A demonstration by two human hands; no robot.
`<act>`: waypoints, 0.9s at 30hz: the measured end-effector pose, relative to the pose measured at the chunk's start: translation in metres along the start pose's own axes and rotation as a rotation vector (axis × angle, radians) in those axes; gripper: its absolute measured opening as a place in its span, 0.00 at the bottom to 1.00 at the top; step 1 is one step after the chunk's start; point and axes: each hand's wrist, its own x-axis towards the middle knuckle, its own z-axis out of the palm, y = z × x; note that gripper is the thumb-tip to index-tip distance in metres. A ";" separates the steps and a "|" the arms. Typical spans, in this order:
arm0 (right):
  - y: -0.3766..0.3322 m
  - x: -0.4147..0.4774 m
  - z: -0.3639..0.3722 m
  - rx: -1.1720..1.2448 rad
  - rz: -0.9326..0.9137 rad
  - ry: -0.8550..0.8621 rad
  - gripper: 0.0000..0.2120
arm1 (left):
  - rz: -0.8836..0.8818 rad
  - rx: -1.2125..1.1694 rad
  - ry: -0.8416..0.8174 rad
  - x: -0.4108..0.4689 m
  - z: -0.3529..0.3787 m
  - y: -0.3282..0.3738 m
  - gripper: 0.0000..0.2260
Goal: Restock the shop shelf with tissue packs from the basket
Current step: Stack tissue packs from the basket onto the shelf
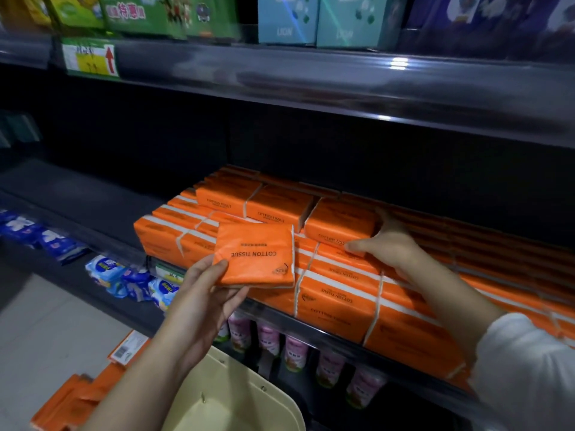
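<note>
While my left hand [202, 293] pinches a single tissue pack [255, 256], thumb on top and fingers beneath, just in front of the shelf [102, 206] and above the cream basket [236, 396], my right hand [389, 241] clasps a top pack [339, 219], thumb at its front and fingers behind. That pack lies on the bundled orange packs [336, 293] stacked on the shelf, and loose orange packs [77, 396] lie on the floor at my lower left.

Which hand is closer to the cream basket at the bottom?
The left hand. It holds a tissue pack just above the basket; the right hand is farther off, gripping another pack atop the stack.
</note>
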 end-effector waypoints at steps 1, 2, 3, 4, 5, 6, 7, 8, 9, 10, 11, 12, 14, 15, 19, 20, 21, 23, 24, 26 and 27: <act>-0.002 0.001 0.002 0.008 0.013 -0.007 0.48 | 0.001 -0.001 -0.002 0.000 0.001 0.001 0.07; -0.004 0.002 0.003 0.016 0.026 -0.021 0.49 | 0.002 -0.005 -0.002 -0.001 0.002 0.001 0.07; -0.006 0.003 0.004 0.021 0.042 -0.041 0.49 | 0.001 -0.008 -0.001 -0.002 0.002 0.002 0.07; -0.008 0.003 0.005 0.020 0.050 -0.060 0.48 | 0.000 -0.010 -0.003 -0.003 0.003 0.002 0.08; -0.009 0.003 0.006 0.013 0.055 -0.075 0.47 | -0.001 -0.007 -0.005 -0.004 0.004 0.003 0.08; -0.009 0.002 0.006 0.008 0.050 -0.081 0.47 | -0.003 -0.002 -0.007 -0.005 0.005 0.003 0.09; -0.011 0.000 0.006 0.011 0.045 -0.081 0.45 | -0.003 0.002 -0.011 -0.006 0.005 0.003 0.09; -0.013 -0.004 0.005 0.021 0.032 -0.076 0.44 | -0.002 0.005 -0.016 -0.007 0.006 0.004 0.10; -0.014 -0.009 0.005 0.030 0.017 -0.057 0.43 | 0.002 0.007 -0.021 -0.008 0.006 0.004 0.11; -0.016 -0.015 0.004 0.035 -0.004 -0.023 0.42 | 0.008 0.009 -0.029 -0.009 0.007 0.005 0.11; -0.017 -0.022 0.003 0.044 -0.027 0.023 0.41 | 0.015 0.011 -0.041 -0.010 0.007 0.005 0.11; -0.019 -0.030 0.002 0.059 -0.059 0.074 0.39 | 0.020 0.017 -0.054 -0.011 0.007 0.005 0.11; -0.021 -0.049 0.003 0.132 -0.136 0.149 0.35 | 0.031 0.041 -0.078 -0.015 0.009 0.004 0.13; -0.020 -0.056 0.007 0.181 -0.177 0.163 0.35 | 0.035 0.056 -0.088 -0.017 0.011 0.004 0.13; -0.016 -0.085 0.026 0.346 -0.285 -0.019 0.32 | 0.055 0.192 -0.113 -0.028 0.016 0.001 0.11; -0.017 -0.091 0.029 0.353 -0.307 -0.078 0.33 | 0.070 0.258 -0.111 -0.031 0.016 0.001 0.11; -0.018 -0.095 0.030 0.329 -0.330 -0.113 0.34 | 0.097 0.333 -0.108 -0.034 0.017 0.000 0.10; -0.021 -0.103 0.030 0.301 -0.367 -0.174 0.36 | 0.165 0.458 -0.112 -0.040 0.019 0.001 0.11; -0.021 -0.107 0.031 0.319 -0.371 -0.215 0.35 | 0.193 0.497 -0.125 -0.044 0.021 0.001 0.12; -0.020 -0.113 0.035 0.338 -0.374 -0.305 0.32 | 0.222 0.559 -0.167 -0.050 0.024 0.001 0.16; -0.020 -0.116 0.038 0.327 -0.378 -0.353 0.29 | 0.232 0.594 -0.181 -0.053 0.025 0.000 0.17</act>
